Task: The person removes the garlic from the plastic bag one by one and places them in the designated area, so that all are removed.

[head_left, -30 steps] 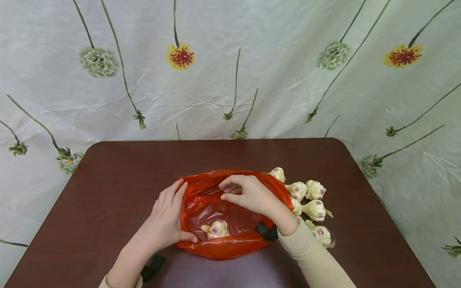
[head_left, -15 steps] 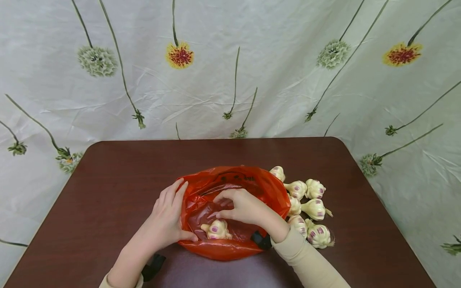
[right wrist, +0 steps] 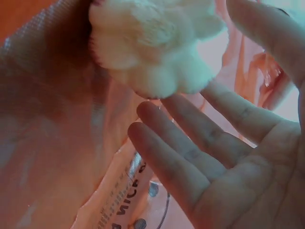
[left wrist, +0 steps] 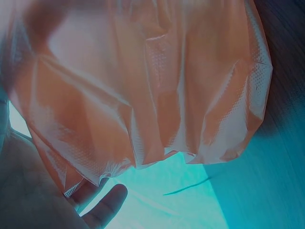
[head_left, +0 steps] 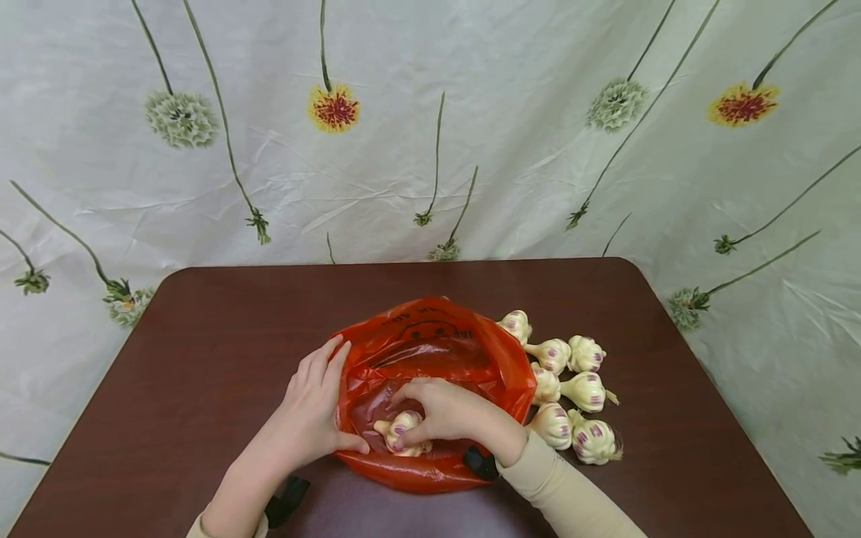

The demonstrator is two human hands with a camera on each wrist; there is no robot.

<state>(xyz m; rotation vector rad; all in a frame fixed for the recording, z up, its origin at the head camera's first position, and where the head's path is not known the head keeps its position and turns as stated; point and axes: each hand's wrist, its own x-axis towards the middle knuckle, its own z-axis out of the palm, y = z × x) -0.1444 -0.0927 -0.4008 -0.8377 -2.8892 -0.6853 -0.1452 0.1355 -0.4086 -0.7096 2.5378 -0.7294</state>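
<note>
A red plastic bag (head_left: 501,359) lies on the table with its mouth spread wide. Inside near its front rim sits one garlic bulb (head_left: 397,432), pale with purple marks. My right hand (head_left: 447,411) reaches in over the right side, thumb and fingers about that bulb. The right wrist view shows the garlic bulb (right wrist: 162,52) between the thumb and fingertips, its root end toward the camera. At the bag's left side my left hand (head_left: 309,407) is spread, fingertips at the far rim and thumb at the near rim. Bag film fills most of the left wrist view.
Several garlic bulbs (head_left: 584,392) lie loose on the brown table (head_left: 202,359), to the right of the bag. A white cloth (head_left: 377,187) printed with flowers hangs behind the table. Dark bands (head_left: 480,463) sit at both wrists.
My right hand has moved down and toward me, from the middle of the bag's mouth to the garlic bulb inside. The bag's far rim has risen. My left hand has stayed put.
</note>
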